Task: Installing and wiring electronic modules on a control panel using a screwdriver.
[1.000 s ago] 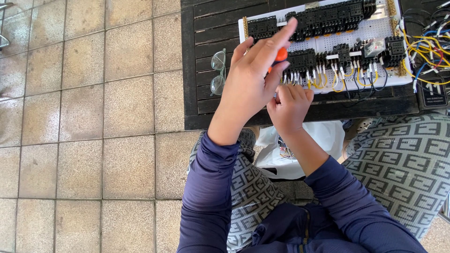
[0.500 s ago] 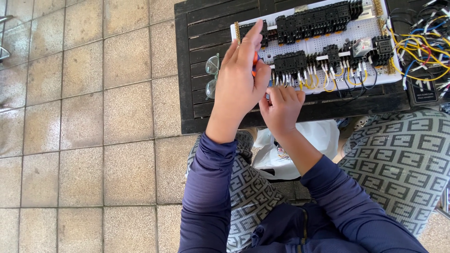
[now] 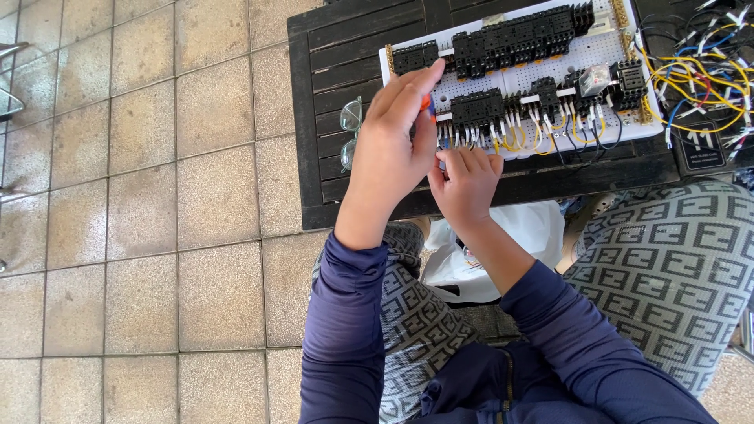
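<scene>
Left hand [image 3: 390,153] grips orange-handled screwdriver [image 3: 427,104], fingers curled around handle, tip at black terminal blocks [image 3: 477,110]. Right hand [image 3: 465,182] pinches wire ends below blocks. White perforated panel [image 3: 525,78] lies on dark slatted table [image 3: 345,47]; eyeglasses [image 3: 350,132] just left.

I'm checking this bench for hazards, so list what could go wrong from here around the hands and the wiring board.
1. The left hand works an orange-handled tool close beside the right hand's fingers at the black terminal blocks; a slip could jab them.
2. The eyeglasses lie on the dark table right beside the left hand and could get knocked off.
3. The loose wire bundle beside the board could snag.
</scene>
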